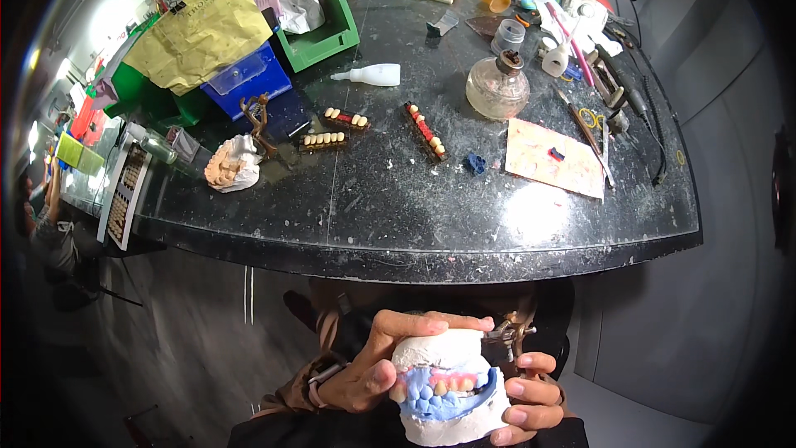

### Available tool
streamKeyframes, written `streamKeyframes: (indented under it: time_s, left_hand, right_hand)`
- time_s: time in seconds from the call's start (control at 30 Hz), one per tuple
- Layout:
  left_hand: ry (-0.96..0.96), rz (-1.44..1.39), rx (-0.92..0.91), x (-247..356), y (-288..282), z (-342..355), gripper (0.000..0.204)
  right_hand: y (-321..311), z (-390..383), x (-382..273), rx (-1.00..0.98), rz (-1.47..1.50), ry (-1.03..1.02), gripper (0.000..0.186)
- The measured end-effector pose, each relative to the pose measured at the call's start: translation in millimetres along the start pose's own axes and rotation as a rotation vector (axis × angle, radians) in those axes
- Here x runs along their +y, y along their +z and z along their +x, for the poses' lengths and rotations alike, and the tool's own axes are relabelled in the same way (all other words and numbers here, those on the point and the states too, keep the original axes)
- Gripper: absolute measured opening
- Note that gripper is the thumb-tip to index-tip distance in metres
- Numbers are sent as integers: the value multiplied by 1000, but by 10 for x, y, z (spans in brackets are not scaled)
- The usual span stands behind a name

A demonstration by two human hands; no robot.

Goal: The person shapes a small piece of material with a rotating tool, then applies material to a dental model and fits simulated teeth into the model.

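Above my lap, near the lower edge, I hold a dental plaster model (452, 430) with a white upper and lower part. Between its parts lie blue wax-like material (435, 405) and pink gums with several cream teeth (452, 384). My left hand (377, 365) is closed round the upper part from the left, its fingers across the top and its thumb at the front left. Closed on the lower right side is my right hand (535, 398), fingertips against the plaster. A metal articulator hinge (512, 337) sticks out behind the model, above the right hand.
On the dark bench (373, 216) stand another plaster cast (234, 164), rows of artificial teeth (424, 131), a glass spirit burner (497, 90) and a white squeeze bottle (377, 75). Green (327, 46) and blue (249, 83) bins are far left; hand tools (584, 137) lie right.
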State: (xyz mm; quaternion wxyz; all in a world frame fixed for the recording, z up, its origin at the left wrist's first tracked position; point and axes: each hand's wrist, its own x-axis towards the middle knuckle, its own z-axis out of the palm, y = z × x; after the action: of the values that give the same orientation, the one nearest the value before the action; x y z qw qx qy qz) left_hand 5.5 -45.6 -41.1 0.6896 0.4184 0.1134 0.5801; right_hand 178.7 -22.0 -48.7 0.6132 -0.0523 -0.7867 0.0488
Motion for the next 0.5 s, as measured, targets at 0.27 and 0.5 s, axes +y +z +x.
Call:
streamKeyframes:
  time_s: [0.27, 0.5]
  left_hand:
    - [-54, 5, 54, 25, 18, 23, 44]
    - [-77, -56, 69, 11, -7, 6, 43]
  right_hand:
    - [45, -171, -202, 130, -134, 230, 29]
    - [33, -154, -218, 131, -93, 244, 30]
